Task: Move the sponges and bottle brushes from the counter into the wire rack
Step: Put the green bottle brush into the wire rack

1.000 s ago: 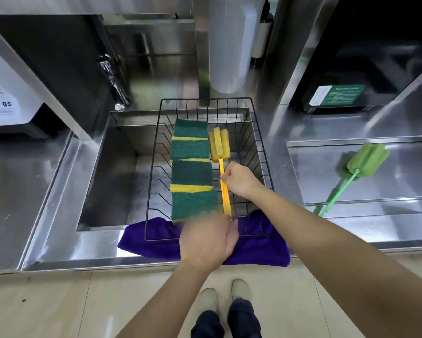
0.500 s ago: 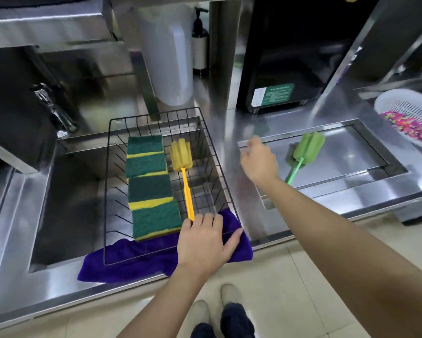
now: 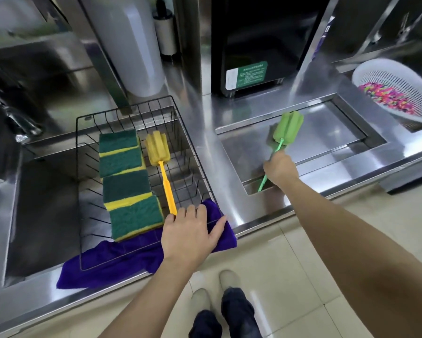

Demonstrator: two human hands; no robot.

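Observation:
A black wire rack sits over the sink on a purple cloth. Inside it lie several green-and-yellow sponges in a row, with a yellow bottle brush beside them. My left hand rests flat on the rack's front right corner, fingers spread, holding nothing. A green bottle brush lies on the steel counter tray to the right. My right hand is closed around its thin green handle near the middle.
A white colander with colourful bits stands at the far right. A black appliance and a white cylinder stand behind the rack. A tap is at the left. My feet are on the tiled floor below.
My right hand left the yellow brush in the rack, swung right to the counter tray and closed on the green brush's handle. My left hand settled on the rack's front corner.

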